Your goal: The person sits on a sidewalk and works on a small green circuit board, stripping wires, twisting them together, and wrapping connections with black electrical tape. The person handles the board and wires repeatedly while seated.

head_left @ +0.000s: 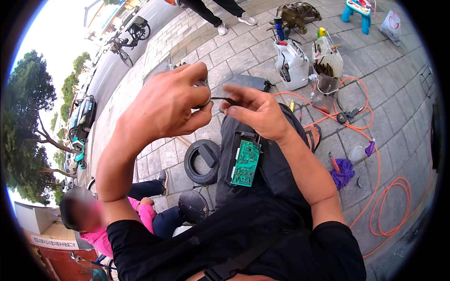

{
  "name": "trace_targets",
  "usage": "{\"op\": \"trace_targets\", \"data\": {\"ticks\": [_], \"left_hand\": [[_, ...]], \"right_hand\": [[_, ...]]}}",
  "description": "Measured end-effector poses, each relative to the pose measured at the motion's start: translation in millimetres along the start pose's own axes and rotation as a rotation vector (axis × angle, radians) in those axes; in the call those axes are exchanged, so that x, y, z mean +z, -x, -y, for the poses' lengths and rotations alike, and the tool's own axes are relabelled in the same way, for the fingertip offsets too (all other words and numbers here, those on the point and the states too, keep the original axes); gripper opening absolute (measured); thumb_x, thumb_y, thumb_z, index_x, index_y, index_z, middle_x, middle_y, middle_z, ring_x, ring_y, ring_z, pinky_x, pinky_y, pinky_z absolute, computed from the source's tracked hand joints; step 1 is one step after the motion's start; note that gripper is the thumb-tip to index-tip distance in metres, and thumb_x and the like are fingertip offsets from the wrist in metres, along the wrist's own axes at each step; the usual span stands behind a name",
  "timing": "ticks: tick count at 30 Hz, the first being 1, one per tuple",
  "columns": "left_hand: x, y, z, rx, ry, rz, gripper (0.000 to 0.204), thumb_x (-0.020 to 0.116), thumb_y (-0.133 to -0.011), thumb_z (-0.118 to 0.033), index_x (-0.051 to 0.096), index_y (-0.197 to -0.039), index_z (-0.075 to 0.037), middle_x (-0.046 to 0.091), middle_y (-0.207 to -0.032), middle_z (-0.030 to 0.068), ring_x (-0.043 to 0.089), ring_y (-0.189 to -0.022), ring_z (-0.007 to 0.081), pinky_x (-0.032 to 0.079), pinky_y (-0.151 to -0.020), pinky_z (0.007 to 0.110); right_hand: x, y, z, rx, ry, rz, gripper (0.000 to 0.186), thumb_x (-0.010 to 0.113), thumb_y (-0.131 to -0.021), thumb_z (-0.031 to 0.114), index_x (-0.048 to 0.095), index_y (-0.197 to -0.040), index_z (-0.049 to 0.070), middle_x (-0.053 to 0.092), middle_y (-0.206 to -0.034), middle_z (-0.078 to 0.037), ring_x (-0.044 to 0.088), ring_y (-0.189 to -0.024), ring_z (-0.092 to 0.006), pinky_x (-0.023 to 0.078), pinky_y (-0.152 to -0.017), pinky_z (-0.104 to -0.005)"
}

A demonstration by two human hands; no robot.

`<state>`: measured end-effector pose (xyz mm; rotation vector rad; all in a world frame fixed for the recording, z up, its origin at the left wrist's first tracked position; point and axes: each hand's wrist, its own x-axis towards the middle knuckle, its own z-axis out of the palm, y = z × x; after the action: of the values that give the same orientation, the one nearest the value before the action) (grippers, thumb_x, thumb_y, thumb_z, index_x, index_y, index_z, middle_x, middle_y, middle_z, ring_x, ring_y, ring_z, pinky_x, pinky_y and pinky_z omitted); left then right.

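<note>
My left hand (159,103) is raised with its fingers bent round a small object I cannot make out, mostly hidden by them. A thin black strip, perhaps wire (220,98), runs from it to my right hand (255,112), whose loosely curled fingers hold its other end. Below them, a green circuit board (246,164) with dark parts at its upper end lies on my dark-trousered lap.
A black tyre (191,167), white jugs (289,72), orange hose (398,234) and purple cloth (341,173) lie or stand on the paving (393,79). A person in pink (98,234) sits at left; another person's legs (211,14) show at top. A dark case (243,82) lies beyond my hands.
</note>
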<state>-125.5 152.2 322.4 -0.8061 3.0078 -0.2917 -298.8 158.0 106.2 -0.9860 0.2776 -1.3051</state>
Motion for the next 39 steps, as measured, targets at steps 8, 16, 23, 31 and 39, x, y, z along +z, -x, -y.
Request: {"op": "trace_targets", "data": {"ticks": [8,16,23,31,39], "left_hand": [[-4.9,-2.3,2.3,0.004,0.070,0.096,0.021,0.076,-0.086,-0.014,0.063,-0.076,-0.001,0.065,-0.111,0.0126,0.064,-0.076,0.0356,0.052,-0.069,0.046],[4.3,-5.1,-0.5,-0.004,0.138,0.114,0.018,0.076,-0.089,-0.015,0.067,-0.083,-0.001,0.066,-0.117,0.0139,0.069,-0.086,0.0365,0.056,-0.075,0.047],[20.5,3.1,6.1,0.022,0.296,0.182,0.022,0.074,-0.097,-0.020,0.066,-0.091,0.000,0.065,-0.118,0.0171,0.068,-0.099,0.0404,0.055,-0.082,0.049],[63.0,16.8,-12.9,-0.235,0.452,0.153,0.029,0.062,-0.109,-0.031,0.063,-0.102,-0.002,0.060,-0.113,0.0228,0.065,-0.088,0.0463,0.055,-0.077,0.051],[111.3,38.7,-16.9,-0.005,0.573,-0.026,0.027,0.065,-0.105,-0.026,0.061,-0.092,-0.003,0.059,-0.116,0.0245,0.063,-0.081,0.0440,0.054,-0.069,0.050]], "right_hand": [[-28.0,9.0,20.9,0.051,0.358,0.218,0.097,0.086,-0.082,0.020,0.039,-0.164,-0.001,0.045,-0.165,-0.014,0.036,-0.157,-0.0281,0.021,-0.131,-0.0469],[23.0,-1.2,29.1,-0.200,0.506,0.026,0.055,0.084,-0.091,0.021,0.067,-0.137,-0.004,0.075,-0.126,-0.014,0.069,-0.116,-0.0203,0.054,-0.103,-0.0352],[21.2,2.0,29.1,-0.042,0.472,-0.037,0.026,0.074,-0.096,0.006,0.074,-0.120,-0.005,0.078,-0.107,-0.007,0.069,-0.092,-0.0099,0.056,-0.082,-0.0268],[14.2,17.2,20.8,-0.103,0.724,-0.143,0.015,0.075,-0.092,0.009,0.071,-0.101,-0.002,0.074,-0.087,-0.014,0.074,-0.080,-0.0192,0.058,-0.073,-0.0322],[19.6,44.5,30.3,-0.002,0.846,-0.075,0.012,0.076,-0.090,0.005,0.065,-0.094,0.000,0.069,-0.084,-0.011,0.071,-0.073,-0.0173,0.057,-0.067,-0.0317]]}}
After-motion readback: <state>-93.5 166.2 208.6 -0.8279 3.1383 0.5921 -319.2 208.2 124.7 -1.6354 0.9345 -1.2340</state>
